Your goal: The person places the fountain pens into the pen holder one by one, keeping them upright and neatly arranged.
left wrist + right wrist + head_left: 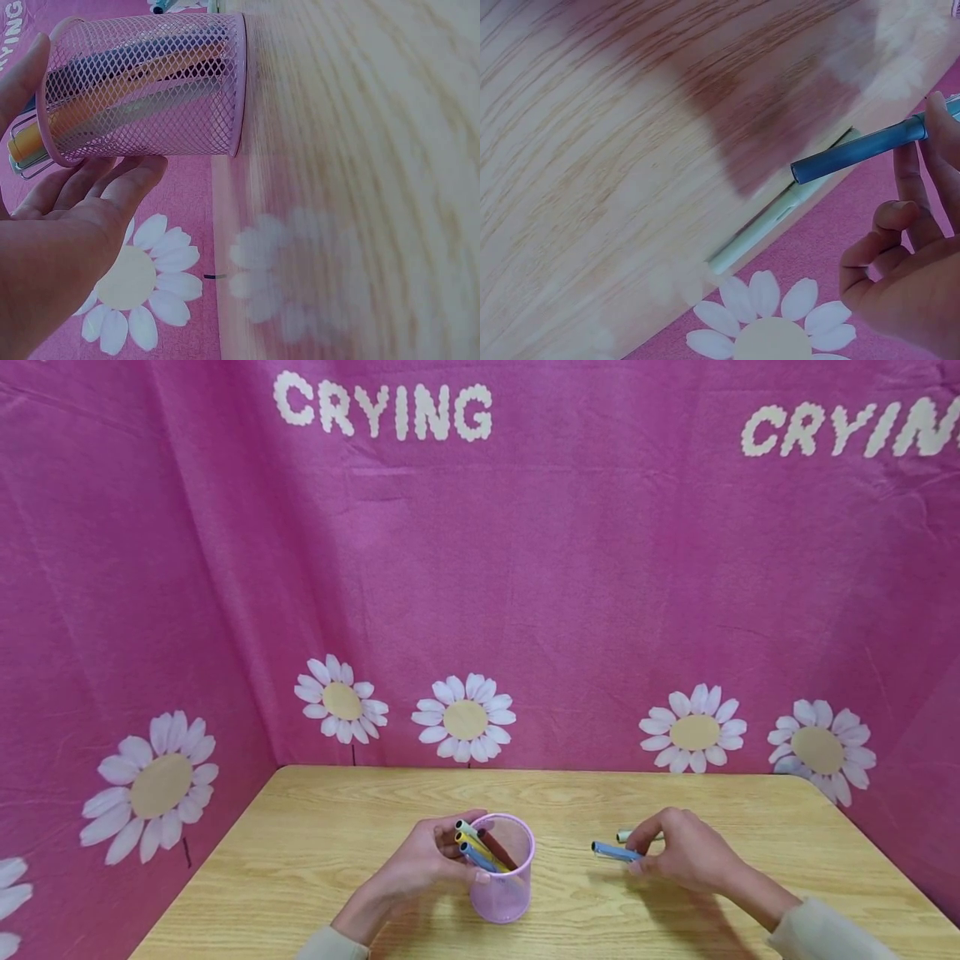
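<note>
A pink mesh pen cup (502, 906) stands upright on the table, with my left hand (420, 860) holding it from the left. In the left wrist view, the thumb is at the rim and the fingers are along the mesh side (161, 112). Several pens lean inside it, among them a yellow pen (30, 141) and a brown pen (498, 850). To the right of the cup, my right hand (686, 852) pinches a blue pen (862, 155) just above the table. Beneath and behind that pen, a pale green pen (754, 234) lies on the wood.
The wood-grain table (360, 802) reaches back to a pink cloth backdrop (570, 610) printed with white daisies and lettering. More of the cloth (90, 635) hangs along the left side, and it also closes off the right.
</note>
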Available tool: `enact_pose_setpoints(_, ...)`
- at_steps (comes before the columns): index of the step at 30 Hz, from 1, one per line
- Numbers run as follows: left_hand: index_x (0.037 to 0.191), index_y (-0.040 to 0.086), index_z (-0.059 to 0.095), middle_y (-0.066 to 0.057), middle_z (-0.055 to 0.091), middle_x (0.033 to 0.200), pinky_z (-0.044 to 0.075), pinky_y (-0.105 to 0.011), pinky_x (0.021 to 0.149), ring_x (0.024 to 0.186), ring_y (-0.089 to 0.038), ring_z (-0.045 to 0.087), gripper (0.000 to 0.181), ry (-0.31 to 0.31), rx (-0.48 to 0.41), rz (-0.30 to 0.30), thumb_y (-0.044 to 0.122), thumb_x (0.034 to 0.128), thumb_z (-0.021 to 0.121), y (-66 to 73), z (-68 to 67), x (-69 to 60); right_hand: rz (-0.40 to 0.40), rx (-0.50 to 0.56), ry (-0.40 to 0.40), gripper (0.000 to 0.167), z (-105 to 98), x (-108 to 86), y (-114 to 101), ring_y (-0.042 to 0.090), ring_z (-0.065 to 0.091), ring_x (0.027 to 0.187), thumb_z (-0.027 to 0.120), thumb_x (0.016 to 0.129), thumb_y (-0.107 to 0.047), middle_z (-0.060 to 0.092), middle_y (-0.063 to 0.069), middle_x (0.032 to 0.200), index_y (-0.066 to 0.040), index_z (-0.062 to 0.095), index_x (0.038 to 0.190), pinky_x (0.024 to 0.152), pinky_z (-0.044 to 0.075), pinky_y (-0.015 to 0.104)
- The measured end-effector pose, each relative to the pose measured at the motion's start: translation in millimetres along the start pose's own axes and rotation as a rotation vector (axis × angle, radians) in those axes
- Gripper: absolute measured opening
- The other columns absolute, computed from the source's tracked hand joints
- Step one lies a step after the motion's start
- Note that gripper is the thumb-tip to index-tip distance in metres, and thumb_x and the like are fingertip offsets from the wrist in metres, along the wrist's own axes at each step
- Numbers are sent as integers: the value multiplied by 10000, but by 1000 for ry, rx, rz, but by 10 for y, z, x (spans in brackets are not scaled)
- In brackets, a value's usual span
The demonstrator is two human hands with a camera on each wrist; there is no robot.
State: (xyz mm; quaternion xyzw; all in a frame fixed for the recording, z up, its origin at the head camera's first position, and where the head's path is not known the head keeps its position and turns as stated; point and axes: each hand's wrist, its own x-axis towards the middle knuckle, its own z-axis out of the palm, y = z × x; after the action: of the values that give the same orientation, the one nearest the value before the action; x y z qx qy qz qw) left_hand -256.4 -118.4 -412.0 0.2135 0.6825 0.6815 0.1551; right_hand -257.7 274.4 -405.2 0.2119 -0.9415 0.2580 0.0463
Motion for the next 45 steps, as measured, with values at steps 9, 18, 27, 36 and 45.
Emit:
enact_pose_setpoints(9,1514,-59,510,-177,687,1314,542,-258,883,1019,-197,650,800,-1,11,5,-13,810,885,-5,-7,5,-22,68,33,159,-35,17,-81,87,652,860,943,780,-197,763,-139,899,-227,833,890,691,494,293)
enact_pose_setpoints(18,1510,-55,518,-190,679,1329,541,-261,889,1029,-198,651,795,-2,12,2,-16,805,881,3,-5,2,-33,170,56,130,-65,32,-290,50,526,697,923,806,-168,724,-147,814,-198,820,880,585,405,259)
enact_pose_setpoints(27,1509,-52,520,-139,716,1253,545,-266,890,1030,-198,656,800,1,7,3,-24,794,878,-3,4,4,-19,214,92,136,-83,40,-484,70,455,667,927,798,-181,727,-150,813,-216,828,886,587,387,263)
enact_pose_setpoints(36,1496,-76,521,-150,733,1217,554,-268,908,1036,-184,677,778,-34,15,52,-27,802,871,-16,2,21,-2,251,101,137,-112,50,-641,103,468,690,934,797,-205,730,-135,817,-220,834,889,599,395,268)
enact_pose_setpoints(45,1506,-57,520,-150,735,1208,550,-269,907,1040,-190,666,791,-18,6,26,-18,800,873,-7,-2,12,-6,290,114,122,-114,68,-756,81,422,613,922,811,-203,731,-121,806,-211,839,900,542,366,268)
